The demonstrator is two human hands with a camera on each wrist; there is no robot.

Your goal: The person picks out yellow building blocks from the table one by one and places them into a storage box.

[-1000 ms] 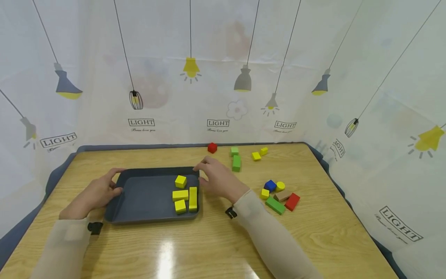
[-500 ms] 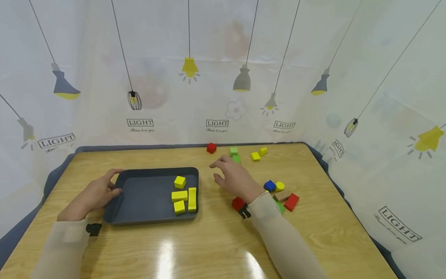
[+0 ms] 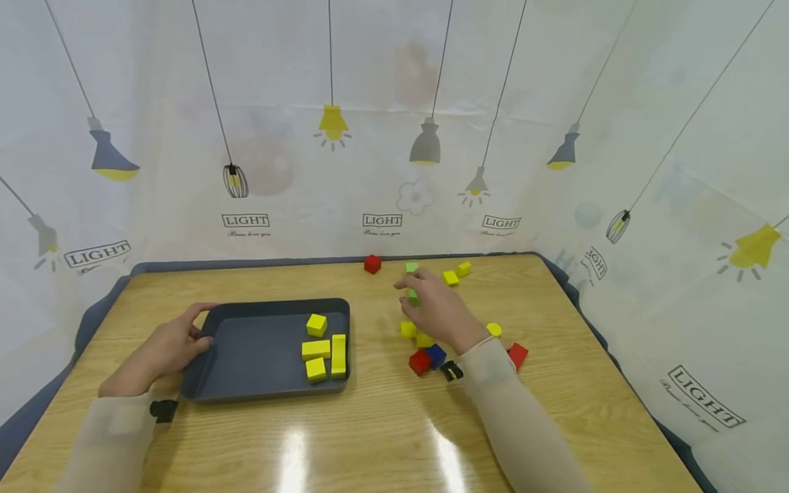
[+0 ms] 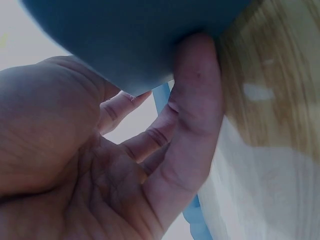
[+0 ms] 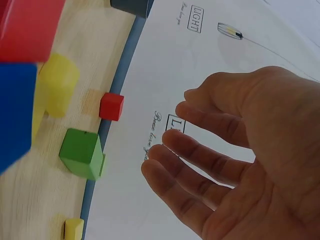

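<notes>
My left hand point(image 3: 157, 352) holds the left end of a dark grey tray point(image 3: 259, 356), thumb and fingers at its rim. In the left wrist view its fingers point(image 4: 197, 75) reach against the tray's outer wall point(image 4: 120, 45). At the tray's right side lie several yellow blocks point(image 3: 317, 325). My right hand point(image 3: 440, 311) hovers to the right of the tray with loosely bent fingers and nothing in them. Around and below it show a green block point(image 3: 413, 297), a yellow block point(image 3: 408, 329), a red block point(image 3: 420, 363) and a blue block point(image 3: 436, 355).
At the table's back edge sits a red cube point(image 3: 372, 264). Two small yellow blocks point(image 3: 451, 278) lie at the back right. Beyond my right forearm are a yellow cylinder point(image 3: 494, 330) and a red block point(image 3: 518, 355). A white printed curtain point(image 3: 296, 246) rises behind the table.
My right hand has left the tray's right edge and moved right, over the loose blocks. Red, blue and yellow blocks have come into view below it. The left hand stays at the tray.
</notes>
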